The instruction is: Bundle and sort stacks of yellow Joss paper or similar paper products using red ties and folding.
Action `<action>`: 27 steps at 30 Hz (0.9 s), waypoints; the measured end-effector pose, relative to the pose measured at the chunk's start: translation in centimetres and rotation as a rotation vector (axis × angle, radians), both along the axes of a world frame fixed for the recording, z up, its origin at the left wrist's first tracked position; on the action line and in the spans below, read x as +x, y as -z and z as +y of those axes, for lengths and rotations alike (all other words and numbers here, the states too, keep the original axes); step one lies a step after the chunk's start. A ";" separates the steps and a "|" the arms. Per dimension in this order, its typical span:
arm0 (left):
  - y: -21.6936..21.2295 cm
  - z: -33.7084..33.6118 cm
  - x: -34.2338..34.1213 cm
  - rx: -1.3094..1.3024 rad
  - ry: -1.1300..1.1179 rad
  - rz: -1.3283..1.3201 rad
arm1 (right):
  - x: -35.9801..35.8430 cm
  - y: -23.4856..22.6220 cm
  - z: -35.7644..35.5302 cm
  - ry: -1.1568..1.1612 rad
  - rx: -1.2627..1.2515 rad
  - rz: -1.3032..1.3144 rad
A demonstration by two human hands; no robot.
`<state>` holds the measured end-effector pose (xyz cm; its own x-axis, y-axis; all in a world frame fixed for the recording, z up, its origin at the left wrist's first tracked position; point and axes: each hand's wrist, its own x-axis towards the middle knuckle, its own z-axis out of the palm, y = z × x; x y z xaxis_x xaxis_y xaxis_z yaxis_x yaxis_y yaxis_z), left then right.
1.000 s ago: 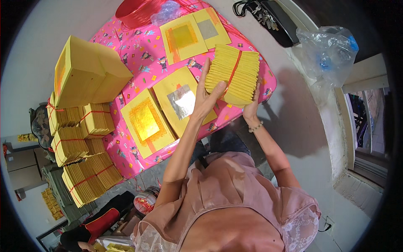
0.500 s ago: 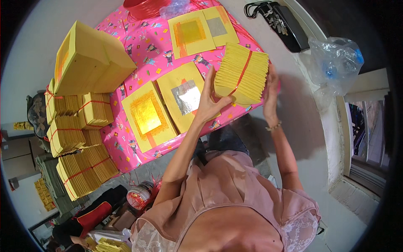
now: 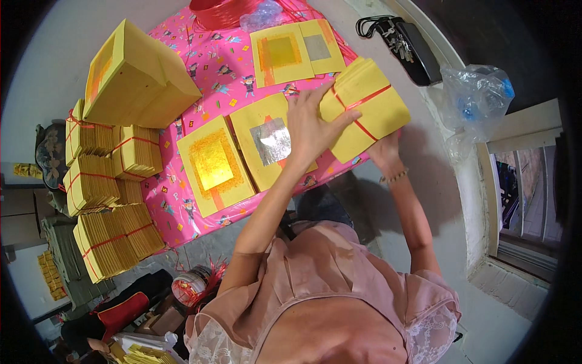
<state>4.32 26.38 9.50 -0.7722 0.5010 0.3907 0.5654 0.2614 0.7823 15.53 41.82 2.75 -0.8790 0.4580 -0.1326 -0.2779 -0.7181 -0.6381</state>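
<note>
A bundle of folded yellow paper (image 3: 379, 112), tied crosswise with red string, is tilted over the near right edge of the table. My left hand (image 3: 312, 124) is closed on its left end, with the thumb lying across the top face. From beneath, my right hand (image 3: 385, 150) holds the bundle's near right side; most of its fingers are hidden under the paper. Left of my left hand lie two yellow paper stacks: one with a silver foil square (image 3: 271, 141), partly covered by that hand, and one with a gold foil square (image 3: 212, 165).
A pink patterned cloth (image 3: 221, 91) covers the table. Tied yellow bundles (image 3: 94, 182) and a tall yellow paper stack (image 3: 139, 79) line its left side. More foil papers (image 3: 279, 56) and a red string coil (image 3: 221, 13) lie farther back. Keys (image 3: 397, 45) and a plastic bag (image 3: 479, 100) are at right.
The bundle has been turned over from its ridged folded edges to a flat face showing crossed strings. My right hand has moved from its right side to underneath.
</note>
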 end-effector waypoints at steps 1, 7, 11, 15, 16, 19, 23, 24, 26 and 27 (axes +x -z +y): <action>-1.1 0.2 -0.5 -0.056 -0.033 0.046 | 0.4 -0.7 -1.2 -0.144 -0.257 0.136; -0.5 0.7 -2.4 -0.279 0.035 -0.068 | 3.9 2.2 -2.9 -0.326 -0.206 -0.357; 1.6 0.0 -3.6 -0.192 0.073 -0.322 | 7.4 1.0 2.0 -0.492 0.199 -0.621; 2.4 -0.1 -2.5 -0.081 0.053 -0.257 | 7.6 -1.4 5.2 -0.226 1.053 -0.862; 2.6 -0.3 -2.2 -0.019 0.017 -0.263 | 7.0 -2.4 5.8 -0.048 1.423 -0.923; 3.4 -1.5 -1.4 0.116 -0.046 -0.203 | 2.9 -8.2 3.9 0.150 1.478 -0.530; 2.1 -2.8 0.2 0.055 -0.104 -0.161 | -2.8 -10.7 4.2 0.098 1.885 -0.252; 1.7 -2.8 0.3 0.023 -0.106 -0.106 | -4.1 -10.5 4.5 0.086 2.030 -0.122; 1.2 -3.0 0.5 -0.010 -0.113 -0.052 | -5.5 -10.2 5.2 0.070 2.169 0.023; 1.1 -3.1 0.5 -0.031 -0.122 -0.018 | -5.8 -10.0 5.8 -0.043 2.255 0.072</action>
<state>4.86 23.33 8.44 -0.8347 0.4148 0.3622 0.5142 0.3515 0.7823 9.71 47.63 12.71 -0.8672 -0.2457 0.4332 -0.3398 0.9278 -0.1541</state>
